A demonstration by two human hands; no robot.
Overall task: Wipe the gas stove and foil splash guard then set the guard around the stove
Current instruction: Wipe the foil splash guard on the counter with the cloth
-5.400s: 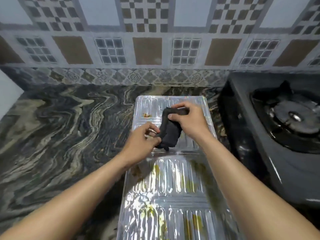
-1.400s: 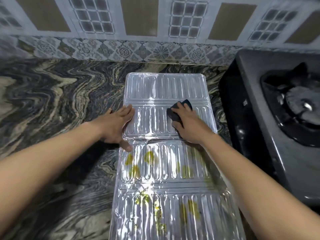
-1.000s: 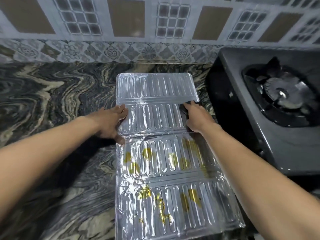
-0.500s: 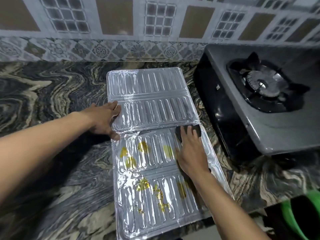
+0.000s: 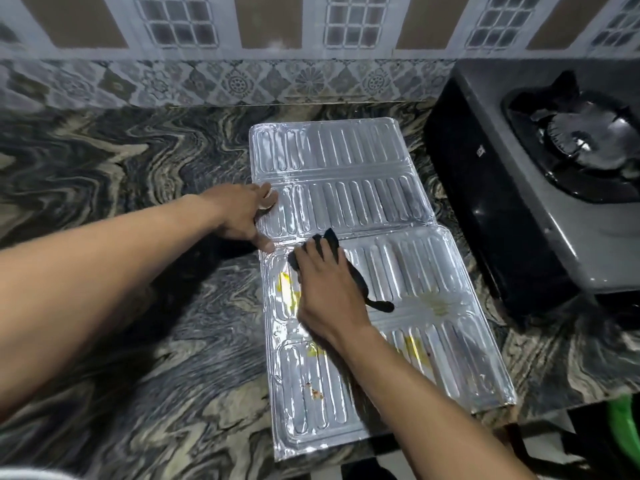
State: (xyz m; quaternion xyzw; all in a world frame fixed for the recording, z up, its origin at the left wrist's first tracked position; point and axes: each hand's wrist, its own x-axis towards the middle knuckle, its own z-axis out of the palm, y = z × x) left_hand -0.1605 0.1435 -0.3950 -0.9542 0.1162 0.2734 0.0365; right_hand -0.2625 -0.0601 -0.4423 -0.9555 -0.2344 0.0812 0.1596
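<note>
— While the head camera looks down, what lies on the counter?

— On the dark swirled marble countertop a silver ribbed foil splash guard lies flat, unfolded into panels that run from near the patterned tile wall to the counter's front edge, which its near end slightly overhangs. Yellow stains mark the two nearer panels; the two far panels look clean.

— And the hands?

— The left hand rests open, fingers spread, its fingertips on the guard's left edge, thumb at the fold between panels. The right hand presses flat, palm down, on a small black cloth on the third panel, just below that fold. A tail of the cloth sticks out to the right of the hand. The two hands sit close together but do not touch.

— Where is the stove?

— The grey single-burner gas stove stands just beside the guard, on its right, against the wall, with a black pan support around the burner. A green object shows below the counter edge at lower right; I cannot tell what it is.
</note>
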